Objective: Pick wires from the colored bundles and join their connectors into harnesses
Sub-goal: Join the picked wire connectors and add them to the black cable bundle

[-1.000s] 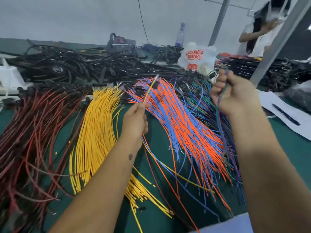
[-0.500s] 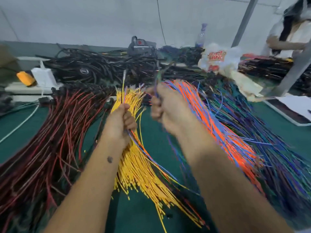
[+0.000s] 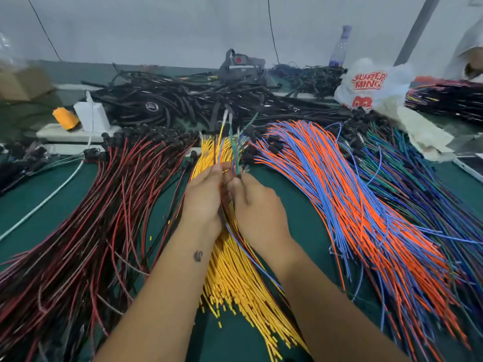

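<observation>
Since half a second before, your two hands had come together over the yellow bundle, where earlier they were held apart, and the view had swung so that the red and black bundle filled more of the left side. Your left hand was curled round a few picked wires, yellow, blue and orange among them, whose tips stood up above your fingers. Your right hand sat just beside it, nearly touching, and pinched a green wire between thumb and fingertips; the green wire rose next to the others. Below your hands the held wires trailed back between your forearms across the yellow bundle. The metal tips at the top were too small and blurred to tell whether any connectors had met. The orange and blue bundle fanned out to the right of your right hand, and beyond it lay the dark green, blue and purple bundle. All of these rested on the green table. Farther back lay a heap of black cables, a white plastic bag with red lettering, a clear bottle and a white block with an orange object just beside it.
</observation>
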The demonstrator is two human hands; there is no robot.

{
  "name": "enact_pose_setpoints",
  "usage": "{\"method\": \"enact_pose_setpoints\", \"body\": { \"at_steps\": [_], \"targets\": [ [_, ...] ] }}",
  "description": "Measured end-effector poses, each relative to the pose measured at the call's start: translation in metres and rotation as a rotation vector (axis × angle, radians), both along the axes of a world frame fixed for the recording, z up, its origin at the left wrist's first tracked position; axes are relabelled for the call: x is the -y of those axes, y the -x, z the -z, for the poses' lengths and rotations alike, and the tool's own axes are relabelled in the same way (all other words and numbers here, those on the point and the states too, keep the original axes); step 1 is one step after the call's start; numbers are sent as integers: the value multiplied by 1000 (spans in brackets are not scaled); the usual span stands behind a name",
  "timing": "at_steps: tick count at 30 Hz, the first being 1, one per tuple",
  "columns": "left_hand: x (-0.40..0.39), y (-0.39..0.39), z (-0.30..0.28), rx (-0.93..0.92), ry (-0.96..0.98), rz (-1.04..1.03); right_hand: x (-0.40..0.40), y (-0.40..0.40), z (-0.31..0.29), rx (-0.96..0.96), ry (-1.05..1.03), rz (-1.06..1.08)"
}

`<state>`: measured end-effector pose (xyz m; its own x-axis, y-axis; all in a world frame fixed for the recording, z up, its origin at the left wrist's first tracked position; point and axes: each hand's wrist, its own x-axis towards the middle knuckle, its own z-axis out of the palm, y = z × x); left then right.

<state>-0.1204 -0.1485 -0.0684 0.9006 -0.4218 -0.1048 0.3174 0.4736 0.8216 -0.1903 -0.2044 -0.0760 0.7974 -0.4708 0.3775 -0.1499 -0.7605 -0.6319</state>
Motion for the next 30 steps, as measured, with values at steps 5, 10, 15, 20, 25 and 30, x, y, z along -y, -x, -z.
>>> {"method": "enact_pose_setpoints", "body": {
  "at_steps": [5, 10, 15, 20, 25, 30],
  "targets": [
    [-5, -1, -3, -26, 58, 96, -9, 1, -5, -170, 173, -30],
    [-8, -4, -3, -9, 31, 81, 0, 6, -27, -337, 79, -86],
    [-15, -10, -3, -7, 47, 126, 29, -1, -44, -174, -311, -27],
    [-23, -9, -7, -26, 24, 296, 48, -19, -34, 49, -823, -195],
    [-12, 0, -3, 253, -305, 110, 46, -26, -7, 318, -1126, -228],
    [-5, 2, 2, 475, -529, 78, 48, -23, -2, 443, -1223, -259]
  ]
}}
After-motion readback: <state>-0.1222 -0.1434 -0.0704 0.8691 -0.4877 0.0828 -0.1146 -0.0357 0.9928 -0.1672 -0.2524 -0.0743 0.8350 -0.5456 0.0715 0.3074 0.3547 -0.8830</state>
